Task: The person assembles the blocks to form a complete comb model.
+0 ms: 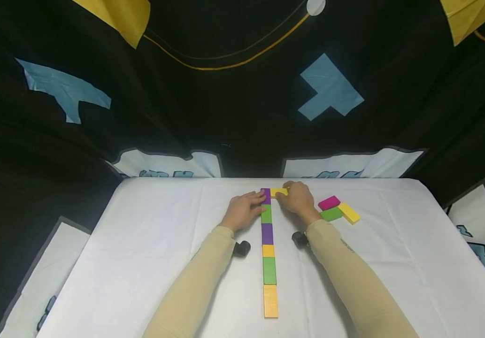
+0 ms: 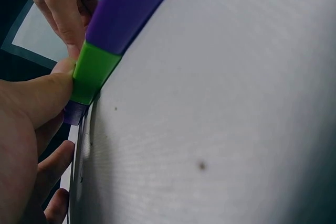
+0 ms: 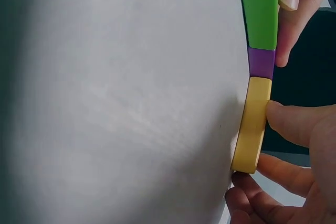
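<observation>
Down the middle of the table runs a straight line of wooden blocks. At its far end lies a purple block (image 1: 265,196), followed nearer by a green block (image 1: 266,214). My left hand (image 1: 243,210) lies at the left of that end, its fairly straight fingers touching the purple block and its thumb by the green one. A yellow block (image 1: 278,192) extends rightward from the purple block, end against its side. My right hand (image 1: 298,197) pinches this yellow block (image 3: 253,124) between thumb and fingers near its right end, low on the table.
Nearer me the line continues with a second purple block (image 1: 267,234), a small orange block (image 1: 268,250), a longer green block (image 1: 269,271) and a light orange block (image 1: 270,301). Right of my right hand lie loose magenta (image 1: 329,203), green (image 1: 331,214) and yellow (image 1: 349,213) blocks on the white tablecloth (image 1: 141,263).
</observation>
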Tool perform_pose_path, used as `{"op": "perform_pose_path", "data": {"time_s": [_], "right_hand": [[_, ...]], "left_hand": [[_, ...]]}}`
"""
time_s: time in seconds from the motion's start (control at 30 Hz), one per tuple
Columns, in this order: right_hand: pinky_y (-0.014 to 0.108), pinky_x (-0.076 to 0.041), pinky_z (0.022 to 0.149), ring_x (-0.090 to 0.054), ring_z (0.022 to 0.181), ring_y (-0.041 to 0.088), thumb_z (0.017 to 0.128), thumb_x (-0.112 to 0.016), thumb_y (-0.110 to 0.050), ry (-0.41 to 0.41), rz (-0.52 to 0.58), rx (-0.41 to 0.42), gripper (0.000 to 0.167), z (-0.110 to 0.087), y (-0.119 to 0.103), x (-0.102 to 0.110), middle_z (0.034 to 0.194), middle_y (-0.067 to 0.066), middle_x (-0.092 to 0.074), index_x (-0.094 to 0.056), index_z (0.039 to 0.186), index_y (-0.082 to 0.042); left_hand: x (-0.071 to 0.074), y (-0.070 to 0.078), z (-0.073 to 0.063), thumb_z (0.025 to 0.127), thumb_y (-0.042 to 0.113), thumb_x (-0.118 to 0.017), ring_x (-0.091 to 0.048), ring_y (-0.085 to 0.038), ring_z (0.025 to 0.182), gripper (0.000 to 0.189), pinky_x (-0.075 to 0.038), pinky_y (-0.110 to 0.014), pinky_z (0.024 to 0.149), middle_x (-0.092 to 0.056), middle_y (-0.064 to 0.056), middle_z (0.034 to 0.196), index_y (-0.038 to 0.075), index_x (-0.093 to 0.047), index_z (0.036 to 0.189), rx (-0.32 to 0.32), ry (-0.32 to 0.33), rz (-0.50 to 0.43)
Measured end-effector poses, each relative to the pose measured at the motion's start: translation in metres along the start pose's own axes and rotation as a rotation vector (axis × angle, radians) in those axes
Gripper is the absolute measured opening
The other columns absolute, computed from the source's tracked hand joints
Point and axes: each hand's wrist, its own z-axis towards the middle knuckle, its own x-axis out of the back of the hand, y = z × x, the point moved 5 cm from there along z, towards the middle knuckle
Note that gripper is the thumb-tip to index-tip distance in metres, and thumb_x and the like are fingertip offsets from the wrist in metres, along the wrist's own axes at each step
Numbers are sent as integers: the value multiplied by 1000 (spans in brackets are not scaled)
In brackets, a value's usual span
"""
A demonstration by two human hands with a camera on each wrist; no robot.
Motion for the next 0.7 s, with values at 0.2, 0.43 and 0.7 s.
{"op": "perform_pose_path", "data": {"time_s": [0.2,0.43,0.7], "right_hand": [[52,-50,100,-60,117,38,96,-64,-36,33,117,21,55,1,11,7,124,24,-65,-58,136,2],[52,-50,100,-58,120,38,98,-61,-38,46,242,-26,56,-5,28,30,131,24,-61,-56,139,-1],[53,-47,102,-53,124,37,99,-60,-40,44,209,-55,55,-14,46,45,136,20,-58,-55,141,-5]], "left_hand": [[0,-1,0,98,33,-66,-44,-23,142,45,-31,-42,119,-48,5,151,17,-60,140,-7,4,-1],[-1,-1,0,99,33,-65,-42,-22,143,45,-30,-41,120,-47,7,152,18,-59,141,8,-6,1],[-1,-1,-1,98,31,-66,-42,-23,143,45,-30,-42,120,-48,5,151,17,-59,140,2,1,-12]]}}
